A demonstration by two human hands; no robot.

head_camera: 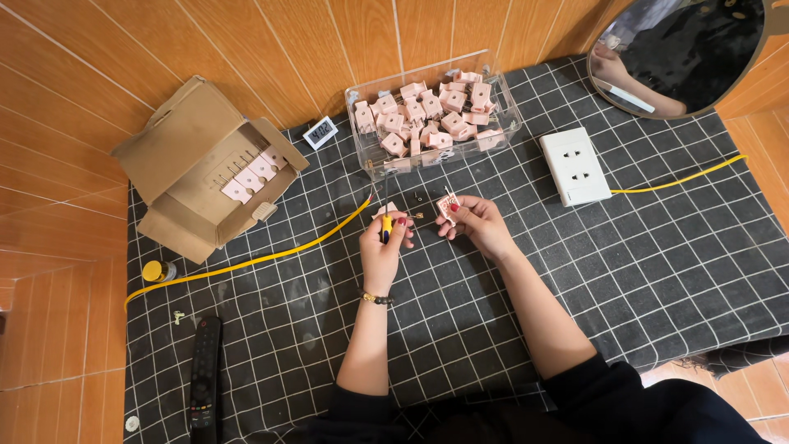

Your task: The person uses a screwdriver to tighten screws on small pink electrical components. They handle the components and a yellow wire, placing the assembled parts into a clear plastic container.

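My left hand (383, 243) grips a small screwdriver with a yellow handle (385, 225), its shaft pointing up and away from me. My right hand (477, 224) pinches a small pink plug part (448, 206) between thumb and fingers. The two hands are close together over the black grid mat (657, 271), just in front of a clear plastic box (433, 119) full of several pink plug pieces. A small pale piece (384, 209) lies on the mat by the screwdriver tip.
An open cardboard box (209, 168) with pink plugs stands at the left. A yellow cable (271, 256) runs across the mat. A white wall socket (575, 166), a small digital clock (320, 131), a remote (205, 378), a yellow-capped jar (158, 270) and a round mirror (686, 49) surround the work area.
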